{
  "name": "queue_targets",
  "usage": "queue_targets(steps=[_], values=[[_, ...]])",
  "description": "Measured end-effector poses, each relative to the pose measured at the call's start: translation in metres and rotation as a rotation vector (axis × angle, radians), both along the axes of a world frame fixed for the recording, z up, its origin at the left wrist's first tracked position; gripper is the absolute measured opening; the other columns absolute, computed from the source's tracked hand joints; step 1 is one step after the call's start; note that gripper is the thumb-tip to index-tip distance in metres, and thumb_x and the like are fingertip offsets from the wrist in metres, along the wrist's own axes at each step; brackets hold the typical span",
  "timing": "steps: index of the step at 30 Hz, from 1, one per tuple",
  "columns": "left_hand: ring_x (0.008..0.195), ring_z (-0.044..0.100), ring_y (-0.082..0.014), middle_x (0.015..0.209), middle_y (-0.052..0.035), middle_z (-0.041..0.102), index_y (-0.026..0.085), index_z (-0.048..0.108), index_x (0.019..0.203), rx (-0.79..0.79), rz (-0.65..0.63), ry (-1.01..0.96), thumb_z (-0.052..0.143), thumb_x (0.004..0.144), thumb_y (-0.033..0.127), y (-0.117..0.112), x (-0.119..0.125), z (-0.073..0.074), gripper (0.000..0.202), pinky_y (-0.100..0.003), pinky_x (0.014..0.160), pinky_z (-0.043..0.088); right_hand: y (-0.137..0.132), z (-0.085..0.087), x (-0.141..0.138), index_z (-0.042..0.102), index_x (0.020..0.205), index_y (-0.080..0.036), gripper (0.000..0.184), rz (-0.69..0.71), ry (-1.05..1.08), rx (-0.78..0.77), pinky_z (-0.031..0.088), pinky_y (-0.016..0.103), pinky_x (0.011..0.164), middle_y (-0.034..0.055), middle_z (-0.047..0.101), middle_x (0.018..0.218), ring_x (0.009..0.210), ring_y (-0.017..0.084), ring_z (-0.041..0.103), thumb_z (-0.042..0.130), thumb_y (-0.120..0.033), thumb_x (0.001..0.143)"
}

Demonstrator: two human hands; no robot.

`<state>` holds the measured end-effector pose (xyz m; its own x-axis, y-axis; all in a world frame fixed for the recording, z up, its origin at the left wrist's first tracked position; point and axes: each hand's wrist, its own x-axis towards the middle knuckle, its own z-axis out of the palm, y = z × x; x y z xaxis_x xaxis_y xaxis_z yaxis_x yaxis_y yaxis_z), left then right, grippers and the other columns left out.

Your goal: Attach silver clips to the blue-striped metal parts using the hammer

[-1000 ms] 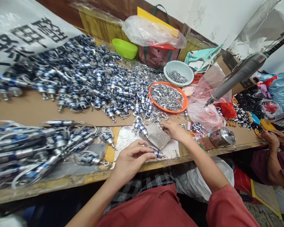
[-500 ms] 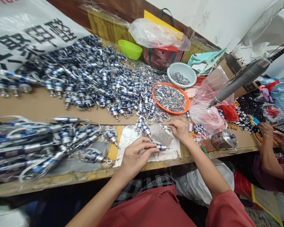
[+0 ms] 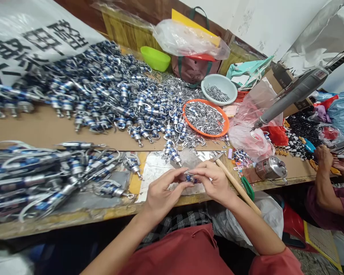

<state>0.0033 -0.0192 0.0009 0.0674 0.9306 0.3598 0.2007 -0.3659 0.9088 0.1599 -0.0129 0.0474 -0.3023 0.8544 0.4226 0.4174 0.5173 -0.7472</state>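
Observation:
My left hand (image 3: pixel 163 190) and my right hand (image 3: pixel 213 180) meet above the near table edge. Both are closed, thumbs and fingers pinching a small blue-and-silver metal fitting (image 3: pixel 191 178), largely covered by the fingertips. Just beyond them a grey block (image 3: pixel 186 156) lies on a white sheet (image 3: pixel 151 172). Two similar fittings (image 3: pixel 173 153) rest against the block's left side. A hammer (image 3: pixel 235 181) with a wooden handle lies to the right of my right hand, its handle reaching past the table edge.
A large heap of blue-and-silver fittings (image 3: pixel 103 88) covers the back left, with another pile (image 3: pixel 46 179) in front. An orange basin (image 3: pixel 227 124) holds small metal plates; a pale blue bowl (image 3: pixel 233 89) holds pins. A power screwdriver (image 3: pixel 295 95) hangs at right. Another person's hands (image 3: pixel 323 156) work there.
My right hand has come left and toward me from beside the block, joining my left hand at the fitting. The hammer's wooden handle now shows beside my right forearm.

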Motion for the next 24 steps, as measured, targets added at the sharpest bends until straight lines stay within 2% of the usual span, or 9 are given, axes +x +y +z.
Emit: queue_targets(steps=[4,7,12,19,22,24], values=[[0.064,0.061,-0.0132,0.075,-0.0005,0.065,0.019,0.063,0.098,-0.03,0.011,-0.005,0.066,0.071,0.025,-0.002,0.001,0.001,0.028,-0.026,0.068,0.054,0.0,-0.006,0.0,0.068,0.074,-0.019,0.014,-0.014,0.092,-0.03,0.05,0.025,0.065,0.0025,0.066,0.072,0.07,0.013,0.061,0.055,-0.02,0.082],[0.064,0.062,-0.0133,0.075,-0.0005,0.065,0.018,0.063,0.099,-0.036,0.006,-0.009,0.067,0.07,0.026,-0.003,0.001,0.001,0.03,-0.026,0.069,0.055,-0.001,-0.008,0.0,0.067,0.072,-0.019,0.013,-0.044,0.122,-0.011,0.05,0.025,0.067,0.0025,0.067,0.074,0.072,0.013,0.062,0.058,-0.018,0.08],[0.063,0.062,-0.013,0.073,-0.0013,0.065,0.016,0.062,0.102,-0.011,-0.02,-0.024,0.066,0.072,0.024,-0.003,0.001,0.0,0.032,-0.025,0.067,0.054,-0.006,-0.009,0.0,0.066,0.076,-0.019,0.015,-0.076,0.121,0.005,0.051,0.025,0.067,0.0017,0.067,0.074,0.072,0.012,0.063,0.054,-0.011,0.079],[0.06,0.062,-0.0121,0.071,-0.0016,0.066,0.016,0.065,0.1,0.09,-0.009,0.013,0.065,0.072,0.021,0.0,0.001,0.003,0.028,-0.023,0.061,0.052,-0.011,-0.018,0.0,0.056,0.093,-0.021,0.021,-0.033,0.25,-0.136,0.054,0.026,0.069,-0.0003,0.067,0.077,0.072,0.012,0.064,0.056,-0.008,0.077],[0.062,0.062,-0.0122,0.072,-0.0036,0.067,0.016,0.069,0.091,0.159,-0.047,0.011,0.063,0.073,0.016,0.002,-0.001,0.006,0.018,-0.021,0.058,0.051,-0.012,-0.019,0.0,0.054,0.097,-0.021,0.023,0.003,0.266,-0.095,0.055,0.026,0.069,-0.0004,0.067,0.078,0.072,0.012,0.066,0.054,-0.007,0.079],[0.064,0.063,-0.0121,0.072,-0.0043,0.067,0.017,0.07,0.085,0.171,-0.082,0.002,0.06,0.075,0.012,0.003,-0.003,0.008,0.016,-0.02,0.057,0.05,-0.013,-0.017,0.0,0.054,0.096,-0.021,0.021,0.011,0.201,-0.016,0.056,0.026,0.068,0.0001,0.068,0.077,0.072,0.012,0.066,0.054,-0.007,0.08]])
